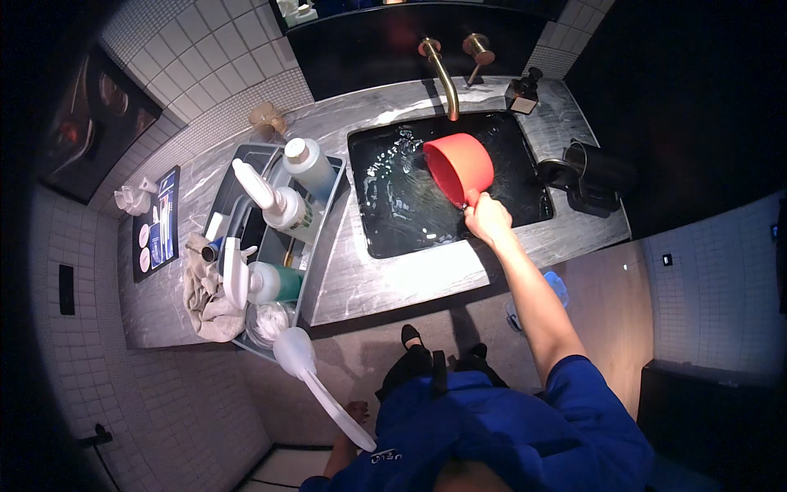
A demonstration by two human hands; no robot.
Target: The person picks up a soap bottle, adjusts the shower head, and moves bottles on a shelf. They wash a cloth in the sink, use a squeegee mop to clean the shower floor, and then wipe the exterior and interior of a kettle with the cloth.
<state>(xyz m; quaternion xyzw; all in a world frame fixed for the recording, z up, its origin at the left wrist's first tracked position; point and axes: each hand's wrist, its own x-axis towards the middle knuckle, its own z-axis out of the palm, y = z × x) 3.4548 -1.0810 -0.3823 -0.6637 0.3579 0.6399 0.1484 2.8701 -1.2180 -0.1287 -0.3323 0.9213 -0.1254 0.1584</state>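
My right hand (490, 219) grips the short handle of a red plastic dipper (468, 161), tilted over the dark rectangular sink (393, 237). Rippling water lies in the basin below it. From the wall above, a brass spout (447, 86) reaches over the back of the sink, beside a brass lever tap (478, 50). My left hand (358, 411) hangs low at my side, partly hidden behind the long handle of a white brush (326, 396). Whether it holds anything is not visible.
Left of the sink, a grey caddy (326, 251) holds several bottles, including a spray bottle with green liquid (280, 281). A beige cloth (212, 307) drapes over its side. A dark soap bottle (522, 92) and black containers (593, 184) stand on the marbled counter (399, 286).
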